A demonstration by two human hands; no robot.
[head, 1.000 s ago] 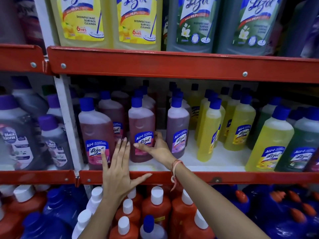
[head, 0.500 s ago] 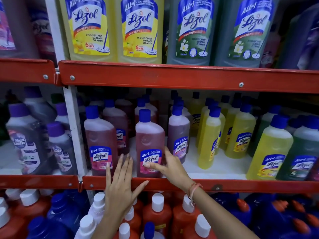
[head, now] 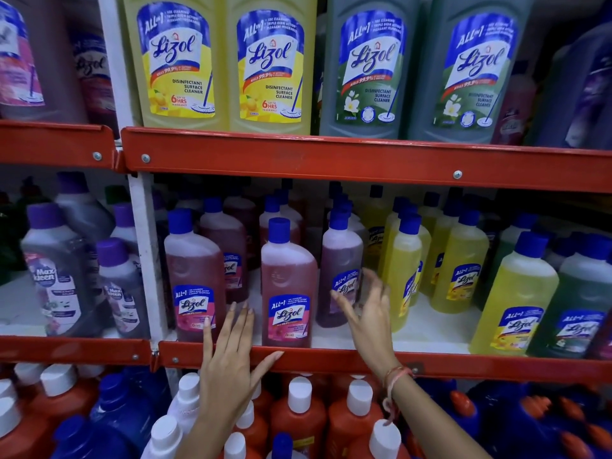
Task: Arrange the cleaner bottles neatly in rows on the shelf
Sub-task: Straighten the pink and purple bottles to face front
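Two pink Lizol cleaner bottles stand at the front edge of the middle shelf [head: 347, 361]: one at the left [head: 193, 276] and one in the middle [head: 287, 286]. A purple Lizol bottle [head: 341, 263] stands a little further back to their right. My left hand [head: 228, 356] is open, fingers spread flat over the red shelf lip between the two pink bottles, fingertips by the left one. My right hand [head: 371, 313] is open and blurred, hovering just right of the purple bottle and holding nothing. Yellow bottles [head: 407, 270] fill the rows to the right.
Green Lizol bottles [head: 583, 303] stand at the far right. Grey Max Kleen bottles [head: 59, 276] sit beyond the white upright [head: 145, 260]. Large Lizol bottles [head: 265, 61] line the upper shelf. Orange and blue bottles [head: 298, 412] crowd the shelf below my arms.
My right hand has let go of the middle pink bottle, now at the front edge, and moved right toward the purple bottle. My left hand stayed on the shelf lip.
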